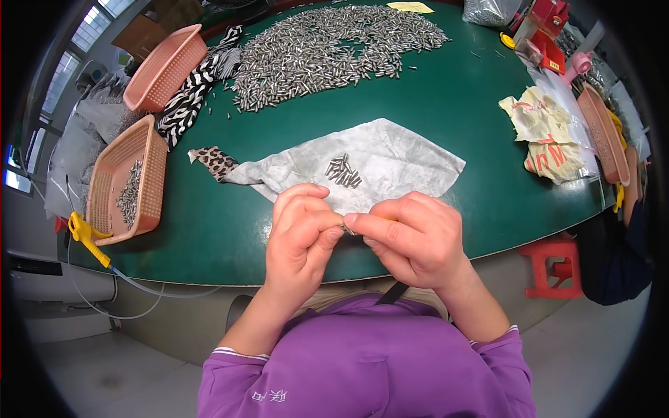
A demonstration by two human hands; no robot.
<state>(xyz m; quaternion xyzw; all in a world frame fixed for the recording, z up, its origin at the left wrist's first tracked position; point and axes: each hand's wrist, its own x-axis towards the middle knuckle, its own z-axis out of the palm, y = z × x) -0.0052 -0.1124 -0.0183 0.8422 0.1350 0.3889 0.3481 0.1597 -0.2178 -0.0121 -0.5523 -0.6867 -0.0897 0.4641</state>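
Note:
My left hand [304, 233] and my right hand [417, 235] meet above the near edge of the green table. Thumbs and forefingers of both are pinched together on a small metal pin, mostly covered by the fingertips. Just beyond my fingers a grey-white cloth [411, 157] is spread out, and a little pile of silvery metal pins [343, 171] lies on it. Far back, a broad heap of similar metal pins [327, 52] covers the table.
At left stand a pink basket [162, 182] with metal pins inside and another pink basket [171, 70] behind it. A yellow air gun [88, 237] with a hose hangs at the table's left edge. Cream rags [547, 132] lie at right; a red stool [552, 268] stands below.

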